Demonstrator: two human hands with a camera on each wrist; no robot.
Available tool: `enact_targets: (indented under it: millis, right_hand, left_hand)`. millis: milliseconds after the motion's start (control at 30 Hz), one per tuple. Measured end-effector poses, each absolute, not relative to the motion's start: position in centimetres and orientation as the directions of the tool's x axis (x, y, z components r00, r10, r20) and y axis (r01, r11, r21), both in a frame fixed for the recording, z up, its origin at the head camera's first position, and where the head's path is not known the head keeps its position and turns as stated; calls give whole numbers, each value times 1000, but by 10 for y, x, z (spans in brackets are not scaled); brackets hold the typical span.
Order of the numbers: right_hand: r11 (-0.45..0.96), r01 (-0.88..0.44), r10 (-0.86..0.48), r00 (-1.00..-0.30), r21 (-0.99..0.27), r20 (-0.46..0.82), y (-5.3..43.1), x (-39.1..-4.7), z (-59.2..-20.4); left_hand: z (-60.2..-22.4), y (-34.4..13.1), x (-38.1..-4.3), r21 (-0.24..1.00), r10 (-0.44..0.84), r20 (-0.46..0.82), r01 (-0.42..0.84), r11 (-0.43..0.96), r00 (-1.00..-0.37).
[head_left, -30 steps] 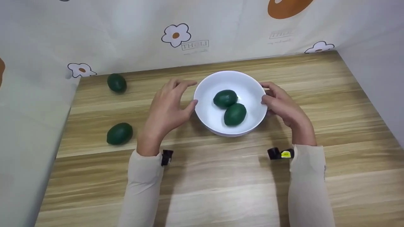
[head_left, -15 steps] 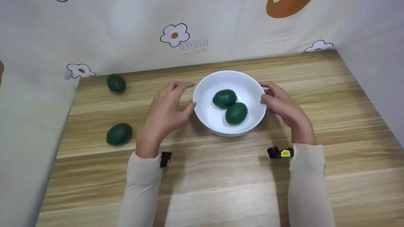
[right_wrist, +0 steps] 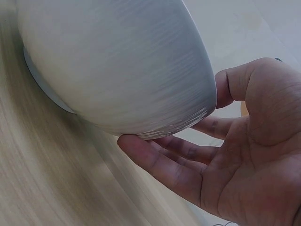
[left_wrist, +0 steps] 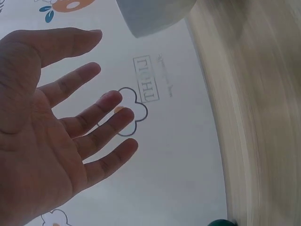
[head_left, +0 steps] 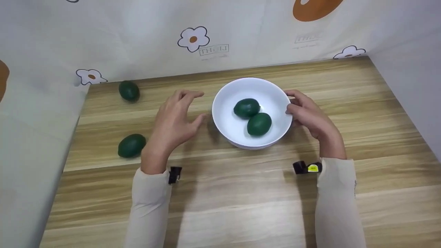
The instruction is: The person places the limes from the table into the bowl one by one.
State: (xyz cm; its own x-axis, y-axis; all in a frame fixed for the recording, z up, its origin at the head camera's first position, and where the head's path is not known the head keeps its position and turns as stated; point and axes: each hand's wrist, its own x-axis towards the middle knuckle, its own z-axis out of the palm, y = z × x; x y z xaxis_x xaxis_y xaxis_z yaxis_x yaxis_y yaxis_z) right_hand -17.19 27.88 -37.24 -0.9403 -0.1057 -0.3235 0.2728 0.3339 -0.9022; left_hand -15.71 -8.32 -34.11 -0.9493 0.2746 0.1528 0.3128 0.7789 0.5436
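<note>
A white bowl [head_left: 272, 100] stands right of centre on the wood-grain table [head_left: 234, 206], nearer its far edge than the person, with its opening upward. Inside it lie two dark green fruits that touch each other: the far fruit [head_left: 246, 108] sits slightly to the left, the near fruit [head_left: 259, 124] slightly to the right. The right hand [head_left: 311, 113] grips the bowl's right side, its thumb at the rim and its fingers against the outer wall, as the right wrist view also shows. The left hand [head_left: 175, 120] is just left of the bowl and apart from it, holding nothing; its fingers are extended and spread, the thumb held away from them, with the palm turned toward the bowl. Two more green fruits lie on the left part of the table, well apart from the bowl: a far-left fruit [head_left: 129, 91] by the far edge and a near-left fruit [head_left: 132, 146] beside the left wrist. Both arms wear pale sleeves [head_left: 339, 203], and a small black device [head_left: 175, 175] is fixed at the left wrist. Along the far side hangs a whitish sheet [head_left: 137, 38] printed with flowers.
</note>
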Motion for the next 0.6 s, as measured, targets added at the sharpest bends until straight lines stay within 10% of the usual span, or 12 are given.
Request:
enact_targets:
  millis: [600]
  right_hand:
    - [304, 266, -120, -942, -915, -314, 279, -171, -374]
  left_hand:
    - [-344, -116, -150, 500, 195, 100, 219, 838, -976]
